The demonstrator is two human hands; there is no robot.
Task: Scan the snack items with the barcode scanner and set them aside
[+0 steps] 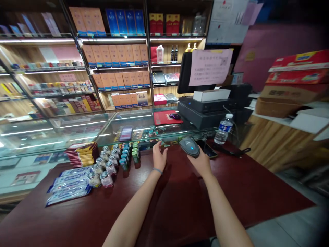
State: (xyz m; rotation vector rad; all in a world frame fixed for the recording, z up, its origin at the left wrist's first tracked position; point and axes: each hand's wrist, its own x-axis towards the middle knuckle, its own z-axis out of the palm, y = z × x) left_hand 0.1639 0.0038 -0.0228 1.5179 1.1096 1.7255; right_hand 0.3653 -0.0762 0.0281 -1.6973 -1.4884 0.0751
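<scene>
My right hand is wrapped round a grey handheld barcode scanner with a small blue light on top. Resting by the far edge of the dark red table, my left hand has its thumb apart from the fingers and nothing visible in it. To its left stand short rows of green tubs and blue-green tubs. Beyond them are several small clear jars with metal lids. Partly behind my right hand lies a dark phone-like slab.
Blue-white packets and a stack of red-yellow packs lie at the left. A water bottle and a black strap sit at the right. Behind are a glass counter, a mouse and a monitor.
</scene>
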